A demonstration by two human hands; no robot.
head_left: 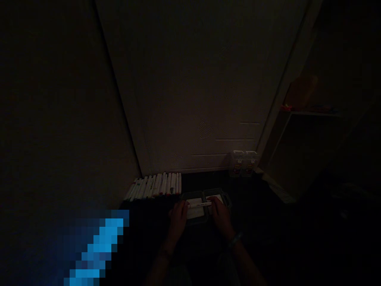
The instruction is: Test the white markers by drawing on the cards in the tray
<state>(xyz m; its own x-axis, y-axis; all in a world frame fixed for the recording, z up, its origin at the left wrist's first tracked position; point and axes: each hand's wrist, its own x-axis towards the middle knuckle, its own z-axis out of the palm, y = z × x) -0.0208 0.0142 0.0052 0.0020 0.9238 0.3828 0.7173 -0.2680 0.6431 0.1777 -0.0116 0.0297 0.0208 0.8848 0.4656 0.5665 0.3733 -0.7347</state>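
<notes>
Case (198,221), divided in two, is seen; labels (237,167) on clear containers (249,163) behind cannot be read. By left hand (178,214) and right hand (220,215), a white marker (198,205) is pinched at both ends above the case, print (201,205) illegible.

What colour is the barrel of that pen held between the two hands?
The pen looks whitish in the dim light; the head view shows it.
</notes>
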